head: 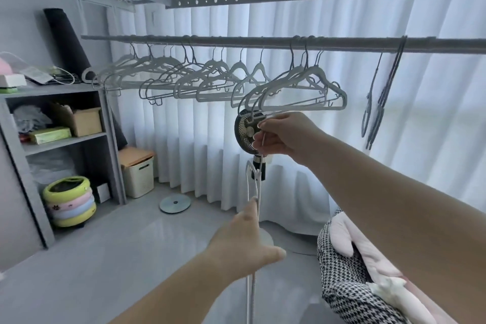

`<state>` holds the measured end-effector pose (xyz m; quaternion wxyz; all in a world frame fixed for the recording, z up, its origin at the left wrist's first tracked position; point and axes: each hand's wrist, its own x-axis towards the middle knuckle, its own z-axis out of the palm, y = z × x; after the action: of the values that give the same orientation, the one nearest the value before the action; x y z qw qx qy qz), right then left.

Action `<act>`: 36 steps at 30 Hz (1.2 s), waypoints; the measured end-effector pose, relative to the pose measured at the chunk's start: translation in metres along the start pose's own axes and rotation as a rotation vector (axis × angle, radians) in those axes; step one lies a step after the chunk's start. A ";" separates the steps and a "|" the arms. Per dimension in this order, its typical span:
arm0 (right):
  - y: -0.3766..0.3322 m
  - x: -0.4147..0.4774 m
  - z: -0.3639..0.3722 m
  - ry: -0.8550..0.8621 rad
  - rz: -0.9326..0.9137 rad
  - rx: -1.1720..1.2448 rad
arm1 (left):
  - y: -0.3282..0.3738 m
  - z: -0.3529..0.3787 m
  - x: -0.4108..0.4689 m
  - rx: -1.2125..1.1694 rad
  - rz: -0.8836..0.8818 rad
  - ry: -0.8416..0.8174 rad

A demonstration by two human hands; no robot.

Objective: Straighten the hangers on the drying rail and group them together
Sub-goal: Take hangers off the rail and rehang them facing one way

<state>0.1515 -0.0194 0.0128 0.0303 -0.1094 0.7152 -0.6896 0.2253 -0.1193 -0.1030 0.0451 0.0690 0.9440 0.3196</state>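
The grey drying rail (210, 41) runs across the view at head height. Several white hangers (189, 79) hang along it in a loose, skewed row, and a tighter bunch of white hangers (302, 92) sits just above my right hand. A few dark hangers (381, 102) hang edge-on further right. One loose white hanger (259, 187) is off the rail and points down, seen edge-on. My right hand (284, 135) pinches its metal hook below the bunch. My left hand (244, 239) grips its lower body.
A black fan (243, 131) on a stand is right behind my right hand. A grey shelf unit (105, 118) with boxes fills the left side, with a beige bin (138, 173) beside it. White curtains line the back. A houndstooth cushion (339, 271) lies lower right.
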 end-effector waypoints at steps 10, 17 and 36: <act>-0.007 0.006 -0.011 0.030 -0.055 -0.176 | -0.011 -0.030 0.019 -0.014 0.023 0.110; -0.024 0.043 -0.071 0.193 -0.165 -0.494 | -0.002 -0.051 0.072 0.059 0.016 0.145; -0.089 0.192 -0.285 0.756 -0.516 -1.557 | 0.136 -0.105 0.241 -0.088 0.128 0.280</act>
<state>-0.0805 0.2194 0.1348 -0.4448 -0.0221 0.8952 0.0142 -0.0117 -0.0364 0.0530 -0.1043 0.0819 0.9198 0.3693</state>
